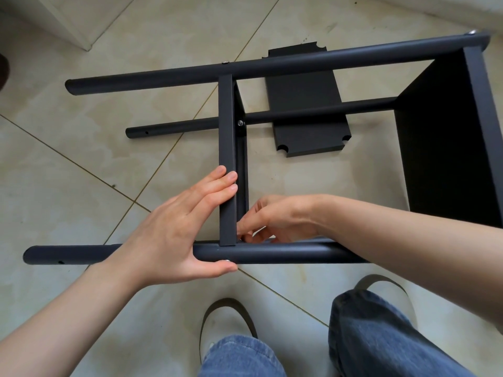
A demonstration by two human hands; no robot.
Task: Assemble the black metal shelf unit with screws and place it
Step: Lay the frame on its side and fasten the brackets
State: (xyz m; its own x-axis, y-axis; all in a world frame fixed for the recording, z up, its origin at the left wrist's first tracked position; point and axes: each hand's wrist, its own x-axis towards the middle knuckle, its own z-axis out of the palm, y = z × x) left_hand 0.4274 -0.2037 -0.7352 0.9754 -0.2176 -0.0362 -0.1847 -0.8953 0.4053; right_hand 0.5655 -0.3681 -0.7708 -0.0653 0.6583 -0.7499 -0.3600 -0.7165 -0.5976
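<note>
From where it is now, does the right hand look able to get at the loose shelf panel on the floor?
Probably yes: the right hand is inside the frame, and the panel lies under the open gap, crossed only by a thin tube.

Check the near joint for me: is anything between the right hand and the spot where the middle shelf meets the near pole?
Nothing visible blocks it. The right hand is already inside the frame, fingertips at the corner where the middle shelf meets the near pole. The left hand braces that joint from the outside. The loose shelf panel lies on the floor beyond.
</note>
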